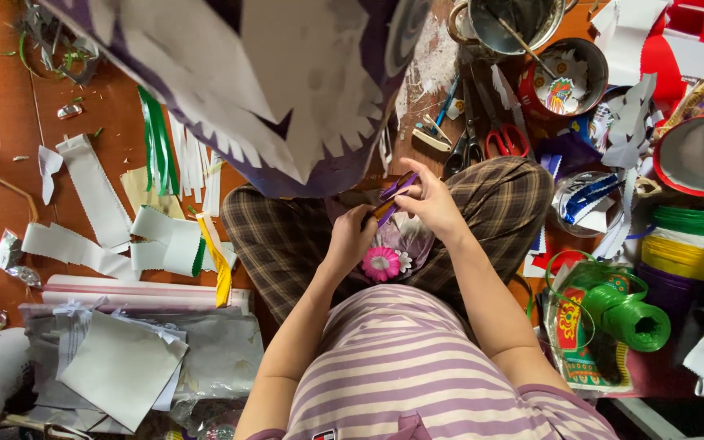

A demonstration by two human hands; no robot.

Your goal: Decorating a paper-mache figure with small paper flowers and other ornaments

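I sit cross-legged on an orange floor in plaid trousers. Both hands meet above my lap. My left hand pinches the lower end of a narrow purple and orange paper strip. My right hand grips the same strip near its upper end. Under the hands, in my lap, lies a pink paper flower on crumpled pale paper. A large purple and white paper shape with jagged edges hangs close above and in front of my hands.
White and green paper strips litter the floor at left, grey sheets near left. Red-handled scissors, a metal pot, a red tin stand ahead. A green twine spool and stacked coloured rolls sit right.
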